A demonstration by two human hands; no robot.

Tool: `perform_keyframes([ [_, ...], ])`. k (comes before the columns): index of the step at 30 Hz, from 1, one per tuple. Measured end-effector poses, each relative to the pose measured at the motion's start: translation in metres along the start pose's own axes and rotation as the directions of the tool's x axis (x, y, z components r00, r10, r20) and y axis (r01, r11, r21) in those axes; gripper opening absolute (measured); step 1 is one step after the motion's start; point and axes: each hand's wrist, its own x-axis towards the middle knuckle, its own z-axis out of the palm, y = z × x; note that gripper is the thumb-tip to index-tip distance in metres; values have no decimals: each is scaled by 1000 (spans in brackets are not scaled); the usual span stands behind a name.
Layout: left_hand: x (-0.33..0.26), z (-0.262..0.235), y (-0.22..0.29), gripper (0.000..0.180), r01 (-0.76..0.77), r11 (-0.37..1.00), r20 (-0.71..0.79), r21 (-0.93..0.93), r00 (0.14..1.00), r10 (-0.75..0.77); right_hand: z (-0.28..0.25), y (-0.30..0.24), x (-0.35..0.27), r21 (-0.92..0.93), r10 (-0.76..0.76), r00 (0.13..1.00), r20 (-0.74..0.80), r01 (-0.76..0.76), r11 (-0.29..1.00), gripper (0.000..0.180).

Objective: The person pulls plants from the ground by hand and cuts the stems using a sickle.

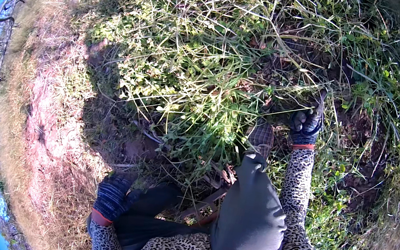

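My right hand [306, 124], in a dark knitted glove with an orange cuff, reaches out over the ground beyond my right knee. Its fingers are curled round a thin, pointed grey tool [322, 98]; grass and shade hide most of it, so its kind is unclear. Long grass stems [285, 109] cross beside this hand. Near my left knee is my left hand [114, 196], in a matching glove. Its fingers fall in shadow against the dark trousers [157, 206], so their pose does not show clearly.
A thick mat of green weeds and grass [202, 73] spreads before me. My shoe [262, 137] stands at its edge, left of my right hand. Disturbed dark soil [360, 128] lies to the right. Reddish bare ground [48, 133] and dry grass stretch along the left.
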Motion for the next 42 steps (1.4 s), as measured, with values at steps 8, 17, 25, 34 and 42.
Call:
perform_keyframes([
  [8, -24, -20, 5, 41, -80, 994, -177, -74, 982, 66, -126, -27, -72, 54, -174, 860, -480, 227, 972, 42],
  [17, -111, -27, -14, 39, 1, 971, -505, -238, 854, -125, -134, -3, -199, 367, 356, 713, -604, -147, 918, 66],
  [25, -180, 34, -47, 40, 171, 860, -539, -481, 716, -444, -64, -72, -158, -411, 127, 972, -199, -201, 889, 47],
  [34, -214, 86, 0, 31, 408, 899, -839, -157, 426, -339, -38, -14, -115, 192, 363, 878, -313, -315, 929, 29],
  [42, -235, 111, 8, 38, 503, 830, -804, -241, 375, -461, -13, 91, -131, -737, -14, 952, 305, 246, 629, 17],
])
